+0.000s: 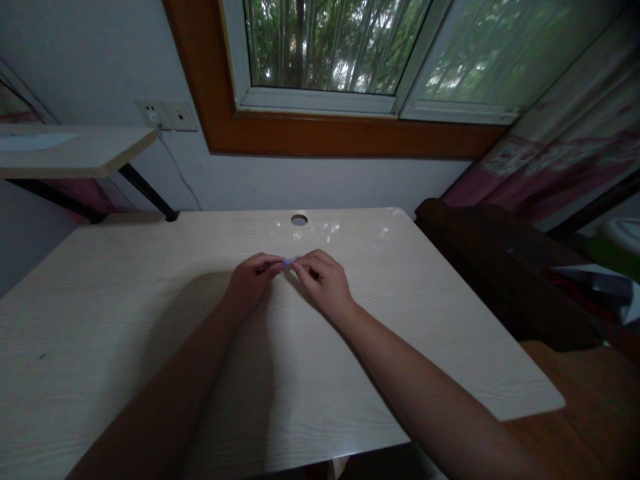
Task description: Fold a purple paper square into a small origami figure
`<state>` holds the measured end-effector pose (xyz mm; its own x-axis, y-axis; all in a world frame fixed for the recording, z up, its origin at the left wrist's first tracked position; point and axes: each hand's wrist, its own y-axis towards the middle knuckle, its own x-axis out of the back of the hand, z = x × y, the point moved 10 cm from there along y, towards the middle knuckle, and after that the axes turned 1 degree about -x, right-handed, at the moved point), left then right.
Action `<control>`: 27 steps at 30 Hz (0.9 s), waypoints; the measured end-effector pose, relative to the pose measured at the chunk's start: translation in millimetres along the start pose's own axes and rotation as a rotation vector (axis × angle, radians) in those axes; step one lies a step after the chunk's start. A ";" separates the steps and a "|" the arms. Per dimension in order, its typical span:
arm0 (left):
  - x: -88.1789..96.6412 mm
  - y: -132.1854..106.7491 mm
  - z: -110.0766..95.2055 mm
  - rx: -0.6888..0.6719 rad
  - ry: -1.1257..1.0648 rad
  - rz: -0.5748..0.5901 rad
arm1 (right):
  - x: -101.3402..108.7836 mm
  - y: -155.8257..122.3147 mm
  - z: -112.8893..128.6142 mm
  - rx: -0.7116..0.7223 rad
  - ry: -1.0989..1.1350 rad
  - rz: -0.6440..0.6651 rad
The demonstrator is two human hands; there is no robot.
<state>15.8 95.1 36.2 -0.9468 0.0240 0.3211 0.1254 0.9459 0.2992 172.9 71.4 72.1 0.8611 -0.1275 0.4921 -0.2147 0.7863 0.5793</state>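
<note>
A small purple piece (287, 263) shows between my two hands, over the far middle of the pale wooden desk (380, 373). Its kind is too small to make out; it looks thin, perhaps folded. My left hand (251, 280) is closed, thumb and fingers pinching the piece's left end. From the other side, my right hand (325, 277) pinches its right end with thumb and forefinger. The fingertips nearly meet and cover most of the piece.
A round cable hole (299, 220) lies beyond my hands near the desk's back edge. On the left a raised shelf (115, 150) stands on black legs. A wall socket (167, 115) with a cord and a window (330, 47) are behind. Dark wooden furniture (500, 267) stands to the right.
</note>
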 end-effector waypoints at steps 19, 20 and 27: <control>-6.0 2.9 17.6 0.093 -0.100 0.058 | -14.1 -0.7 -19.7 -0.093 0.069 0.065; -5.9 3.1 18.4 0.091 -0.092 0.055 | -14.7 -0.8 -19.0 -0.088 0.068 0.070; -7.3 1.4 11.8 0.094 -0.080 0.073 | -19.1 -1.0 -18.6 -0.079 0.075 0.110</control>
<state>19.4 100.1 23.6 -0.9572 0.1158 0.2654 0.1700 0.9667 0.1914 165.3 84.3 50.1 0.8669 0.0048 0.4984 -0.2751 0.8385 0.4704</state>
